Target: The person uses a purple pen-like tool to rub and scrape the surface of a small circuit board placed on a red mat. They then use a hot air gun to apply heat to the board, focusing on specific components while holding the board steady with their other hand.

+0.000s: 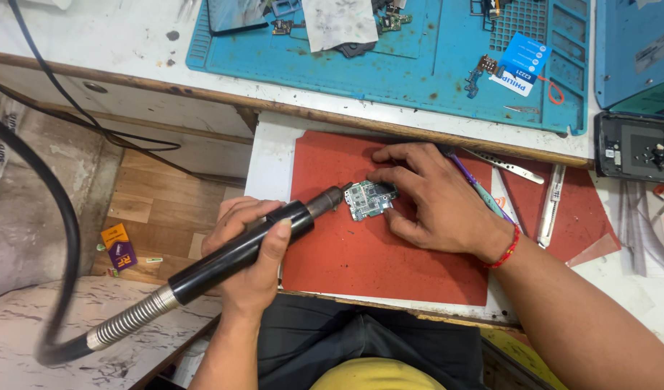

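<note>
My left hand (249, 249) grips a black hot-air wand (234, 254) with a metal nozzle and a ribbed hose. The nozzle tip points at the left edge of a small green circuit board (368, 199). That board lies on a red mat (361, 253). My right hand (433, 195) rests on the mat with its fingers pressing the board's right side. A purple-handled tool (470, 179) is tucked between the right hand's fingers and sticks out behind the hand.
A blue work mat (426, 68) with small parts, a tag and paper lies on the bench behind. Metal tweezers and pry tools (552, 202) sit right of the red mat. An opened phone (635, 148) is at far right. The thick black hose (54, 217) loops left.
</note>
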